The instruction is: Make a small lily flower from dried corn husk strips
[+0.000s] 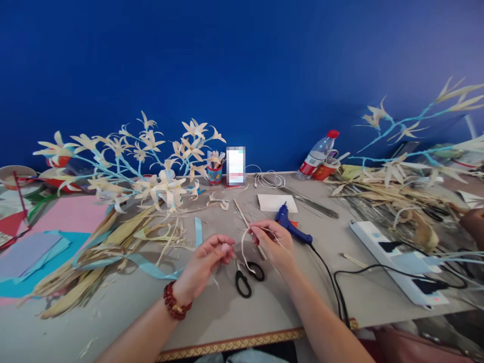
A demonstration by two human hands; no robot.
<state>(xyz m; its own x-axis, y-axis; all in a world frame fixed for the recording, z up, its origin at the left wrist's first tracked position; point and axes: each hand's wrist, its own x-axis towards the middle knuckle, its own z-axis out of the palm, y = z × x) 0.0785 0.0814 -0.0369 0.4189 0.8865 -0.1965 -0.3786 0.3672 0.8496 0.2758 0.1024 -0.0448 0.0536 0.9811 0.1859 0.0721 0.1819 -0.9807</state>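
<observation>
Between thumb and fingers of my right hand [274, 244] is a thin pale fibre strip [243, 247], which curves down to the scissors' handles. Thin strands also stick out by these fingers. My left hand [206, 259], with a red bead bracelet [174, 301] at the wrist, has its thumb pressed to curled fingers; whatever may be in them is too small to name. Below and between the hands lie black-handled scissors [243, 285], their blades partly hidden. A thin stick [242, 213] lies just beyond my right hand. To its right, a blue glue gun [293, 224] rests by a white card [276, 203].
Dried husks [98, 262], blue ribbon [162, 272] and coloured paper [34, 257] cover the left. Husk flowers [170, 186] spread behind them. A power strip [397, 262], cords and a bottle [315, 156] stand right. Another person's hand [472, 224] shows at the right edge.
</observation>
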